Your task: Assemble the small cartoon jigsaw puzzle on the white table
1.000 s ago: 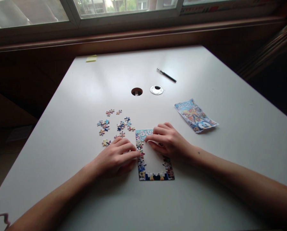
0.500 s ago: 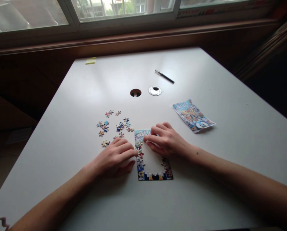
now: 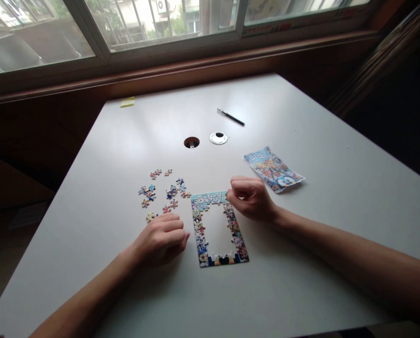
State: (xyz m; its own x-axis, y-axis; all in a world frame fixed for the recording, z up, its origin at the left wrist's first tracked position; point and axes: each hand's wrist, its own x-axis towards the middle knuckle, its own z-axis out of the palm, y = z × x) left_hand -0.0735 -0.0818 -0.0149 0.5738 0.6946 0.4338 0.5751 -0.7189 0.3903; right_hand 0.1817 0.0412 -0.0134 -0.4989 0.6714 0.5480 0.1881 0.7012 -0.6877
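Observation:
A small jigsaw puzzle [image 3: 217,229] lies on the white table [image 3: 301,263], its colourful border assembled and its middle bare. My left hand [image 3: 160,238] rests on the table just left of the puzzle, fingers curled loosely, nothing visible in them. My right hand [image 3: 249,197] sits at the puzzle's top right corner with its fingers curled in; I cannot make out anything held. Several loose puzzle pieces [image 3: 162,192] lie scattered beyond my left hand.
A printed picture packet [image 3: 272,170] lies right of the puzzle. Farther back are a round cable hole [image 3: 191,142], its silver cap [image 3: 218,138], a black pen [image 3: 230,117] and a yellow sticky pad [image 3: 127,102]. A window runs along the far wall.
Both hands have drawn off the puzzle: the left pulled back to the left, the right moved to the top right corner and curled. The frame's left and top edges now show.

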